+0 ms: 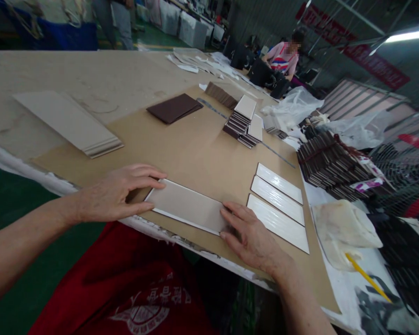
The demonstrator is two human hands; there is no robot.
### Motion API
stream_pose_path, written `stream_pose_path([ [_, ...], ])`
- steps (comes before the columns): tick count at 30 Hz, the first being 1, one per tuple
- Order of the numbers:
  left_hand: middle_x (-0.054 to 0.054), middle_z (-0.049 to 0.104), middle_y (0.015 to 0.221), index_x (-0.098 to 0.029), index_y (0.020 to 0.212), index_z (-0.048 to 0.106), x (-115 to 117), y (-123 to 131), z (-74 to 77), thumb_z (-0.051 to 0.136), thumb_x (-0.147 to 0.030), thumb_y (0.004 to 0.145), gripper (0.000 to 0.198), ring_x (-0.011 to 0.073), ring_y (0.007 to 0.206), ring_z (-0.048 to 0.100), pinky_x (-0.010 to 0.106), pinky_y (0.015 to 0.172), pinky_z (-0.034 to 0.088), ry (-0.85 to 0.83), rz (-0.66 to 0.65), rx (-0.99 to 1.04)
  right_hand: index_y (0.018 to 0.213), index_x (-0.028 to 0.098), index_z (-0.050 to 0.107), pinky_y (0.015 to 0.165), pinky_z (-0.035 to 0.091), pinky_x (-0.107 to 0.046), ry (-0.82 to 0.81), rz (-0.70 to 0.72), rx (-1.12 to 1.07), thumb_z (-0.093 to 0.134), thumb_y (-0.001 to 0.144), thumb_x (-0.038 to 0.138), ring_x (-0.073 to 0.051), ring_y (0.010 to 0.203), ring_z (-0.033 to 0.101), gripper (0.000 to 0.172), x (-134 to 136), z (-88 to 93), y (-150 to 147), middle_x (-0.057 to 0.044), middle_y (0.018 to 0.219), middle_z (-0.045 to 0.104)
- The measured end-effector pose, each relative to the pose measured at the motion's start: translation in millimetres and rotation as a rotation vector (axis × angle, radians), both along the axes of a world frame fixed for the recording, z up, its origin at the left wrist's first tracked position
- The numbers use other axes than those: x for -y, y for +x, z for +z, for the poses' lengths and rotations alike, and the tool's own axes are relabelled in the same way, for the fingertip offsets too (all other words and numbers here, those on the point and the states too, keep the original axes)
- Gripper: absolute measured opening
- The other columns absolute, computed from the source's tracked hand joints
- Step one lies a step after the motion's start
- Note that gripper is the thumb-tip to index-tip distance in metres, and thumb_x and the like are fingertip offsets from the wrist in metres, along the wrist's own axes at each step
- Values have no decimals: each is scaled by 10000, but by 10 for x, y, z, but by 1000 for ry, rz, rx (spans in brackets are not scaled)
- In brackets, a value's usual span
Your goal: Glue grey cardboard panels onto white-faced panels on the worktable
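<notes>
A flat rectangular grey board with a thin white margin and dark edge lies near the table's front edge. My left hand holds its left end, fingertips at the far corner and thumb at the near one. At the right end, my right hand grips the board, with fingers on its far side and thumb near the front corner. Just right of that hand, three shiny white-faced panels lie side by side. A stack of plain grey boards rests to the left of my left hand.
Dark brown sheets lie farther back, beside stacked finished panels. Brown bundles stand at the right, with a whitish plastic container and a yellow-handled tool nearer. Another person works at the far end.
</notes>
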State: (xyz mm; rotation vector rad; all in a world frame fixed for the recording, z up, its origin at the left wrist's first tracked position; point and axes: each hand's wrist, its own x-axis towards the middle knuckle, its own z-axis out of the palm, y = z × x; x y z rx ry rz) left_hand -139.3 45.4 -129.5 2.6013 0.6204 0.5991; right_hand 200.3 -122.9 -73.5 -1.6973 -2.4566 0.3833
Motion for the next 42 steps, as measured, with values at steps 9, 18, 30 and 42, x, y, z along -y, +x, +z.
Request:
stream_pose_path([
  [9, 47, 572, 1381, -295, 1251, 600, -19, 11, -21, 670, -415, 871, 404, 301, 1268, 516, 481, 1056, 451, 43, -12, -33, 1420, 143, 517, 1161, 378, -518, -25, -18, 15, 547, 967, 284, -289, 1401, 415, 475, 53, -1, -16, -151, 1534, 442],
  [18, 14, 570, 1381, -254, 1252, 595, 37, 53, 99, 601, -362, 926, 343, 292, 1257, 509, 488, 1070, 445, 14, -6, -73, 1417, 114, 517, 1159, 358, -524, -48, -8, 154, 490, 982, 276, -303, 1408, 391, 464, 53, 40, -93, -173, 1546, 421],
  [30, 89, 624, 1312, -359, 1450, 486, 203, 126, 186, 649, -534, 876, 621, 355, 1247, 533, 636, 1188, 236, 239, -60, -218, 1409, 182, 539, 1002, 509, -529, 33, -54, 224, 613, 904, 583, -364, 1167, 541, 649, 28, 115, -522, -170, 1278, 592],
  [42, 91, 569, 1443, -385, 1524, 360, 257, -35, -2, 627, -690, 830, 804, 370, 1302, 528, 638, 1164, 301, 395, 12, -260, 1456, 324, 484, 851, 609, -439, 534, 103, 307, 545, 991, 363, -303, 1099, 691, 470, 111, -793, 219, -49, 1294, 689],
])
